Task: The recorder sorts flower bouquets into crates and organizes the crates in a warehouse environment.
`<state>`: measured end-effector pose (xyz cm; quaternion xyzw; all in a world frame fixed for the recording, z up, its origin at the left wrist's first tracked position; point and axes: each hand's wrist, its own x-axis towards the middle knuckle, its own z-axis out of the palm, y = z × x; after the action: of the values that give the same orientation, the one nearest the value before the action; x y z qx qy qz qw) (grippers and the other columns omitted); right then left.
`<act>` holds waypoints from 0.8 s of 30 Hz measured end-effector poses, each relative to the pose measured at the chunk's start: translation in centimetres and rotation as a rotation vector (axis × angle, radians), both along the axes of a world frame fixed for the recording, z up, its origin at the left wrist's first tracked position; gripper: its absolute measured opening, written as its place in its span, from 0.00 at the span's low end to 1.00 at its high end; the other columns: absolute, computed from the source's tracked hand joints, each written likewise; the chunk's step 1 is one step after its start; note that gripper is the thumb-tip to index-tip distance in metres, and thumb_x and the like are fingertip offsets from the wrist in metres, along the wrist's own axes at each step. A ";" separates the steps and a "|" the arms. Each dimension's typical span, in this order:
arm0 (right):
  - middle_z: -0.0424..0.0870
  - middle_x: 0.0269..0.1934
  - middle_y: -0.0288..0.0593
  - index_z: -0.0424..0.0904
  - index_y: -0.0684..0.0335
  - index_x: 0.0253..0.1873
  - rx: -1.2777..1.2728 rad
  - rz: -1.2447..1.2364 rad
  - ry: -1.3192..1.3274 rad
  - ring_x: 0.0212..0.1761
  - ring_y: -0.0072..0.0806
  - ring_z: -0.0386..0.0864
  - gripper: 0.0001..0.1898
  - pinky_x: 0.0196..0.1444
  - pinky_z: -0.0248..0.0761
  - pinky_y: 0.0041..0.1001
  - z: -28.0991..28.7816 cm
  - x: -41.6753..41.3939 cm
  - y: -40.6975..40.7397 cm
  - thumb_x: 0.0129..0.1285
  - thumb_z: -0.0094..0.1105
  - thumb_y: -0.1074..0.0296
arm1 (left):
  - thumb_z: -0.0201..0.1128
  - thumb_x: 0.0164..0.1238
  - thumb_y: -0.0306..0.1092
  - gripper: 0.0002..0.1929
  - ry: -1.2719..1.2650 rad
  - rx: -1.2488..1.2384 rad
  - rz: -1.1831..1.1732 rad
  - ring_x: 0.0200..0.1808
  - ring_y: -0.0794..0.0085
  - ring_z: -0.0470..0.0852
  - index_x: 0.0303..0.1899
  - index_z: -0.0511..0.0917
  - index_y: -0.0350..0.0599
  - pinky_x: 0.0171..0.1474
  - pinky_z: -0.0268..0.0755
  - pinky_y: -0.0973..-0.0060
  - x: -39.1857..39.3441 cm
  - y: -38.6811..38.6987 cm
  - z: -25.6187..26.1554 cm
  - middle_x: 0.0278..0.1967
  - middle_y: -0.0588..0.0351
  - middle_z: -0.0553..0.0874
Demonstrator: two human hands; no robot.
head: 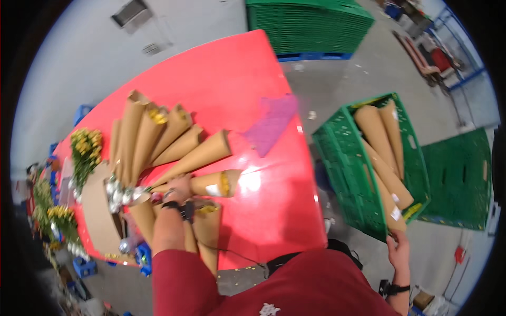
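On a red table [272, 221], my left hand [180, 187] lies over the narrow end of a kraft paper cone with yellow flowers [213, 185] and a white label. Whether its fingers grip the cone is hidden. More brown paper cones [136, 146] fan out above it, some showing yellow blooms, and others [207, 229] lie under and beside my left forearm. At the right, my right hand [398, 247] touches the near corner of a green plastic crate [344, 170], close to the end of a labelled cone [391, 205]. Several wrapped cones lie inside that crate.
Purple sheet material [272, 124] lies on the table. Yellow flower bunches [85, 148] and a cardboard box [99, 209] are at the left. A green crate panel [458, 177] stands right of the filled crate; stacked green crates [308, 27] stand beyond the table.
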<state>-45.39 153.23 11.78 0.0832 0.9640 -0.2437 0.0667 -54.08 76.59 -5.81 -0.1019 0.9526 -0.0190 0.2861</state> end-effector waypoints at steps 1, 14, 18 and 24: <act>0.87 0.46 0.54 0.82 0.70 0.55 -0.008 0.052 0.037 0.47 0.45 0.86 0.15 0.52 0.78 0.38 0.3 -0.5 0.2 0.68 0.67 0.69 | 0.82 0.49 0.46 0.37 0.019 0.047 0.010 0.65 0.50 0.81 0.63 0.77 0.52 0.68 0.73 0.54 0.1 -0.2 0.3 0.60 0.47 0.85; 0.89 0.42 0.43 0.83 0.72 0.58 -0.157 -0.228 0.091 0.44 0.24 0.85 0.17 0.49 0.78 0.28 -1.2 -13.7 16.5 0.71 0.66 0.66 | 0.76 0.57 0.26 0.35 1.253 -0.035 0.336 0.60 0.52 0.85 0.68 0.73 0.36 0.64 0.76 0.59 5.9 -5.0 10.4 0.57 0.39 0.86; 0.90 0.41 0.43 0.85 0.73 0.53 -0.181 -0.179 0.049 0.42 0.25 0.85 0.15 0.47 0.79 0.28 -5.9 -19.2 22.9 0.70 0.65 0.67 | 0.75 0.63 0.26 0.34 1.288 -0.588 0.258 0.58 0.51 0.85 0.70 0.70 0.37 0.62 0.77 0.60 9.5 -2.1 19.1 0.58 0.36 0.84; 0.89 0.34 0.45 0.88 0.71 0.46 -0.160 0.299 -0.336 0.31 0.28 0.85 0.14 0.36 0.79 0.32 -16.4 -27.5 29.9 0.66 0.67 0.64 | 0.72 0.70 0.26 0.34 1.470 -0.456 0.277 0.57 0.52 0.85 0.73 0.65 0.39 0.60 0.79 0.59 16.6 11.8 28.1 0.59 0.34 0.83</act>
<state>-72.89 183.08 -4.59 -0.0266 0.9185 -0.2896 0.2678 -37.53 88.41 22.24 -0.2625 0.8488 -0.1062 -0.4464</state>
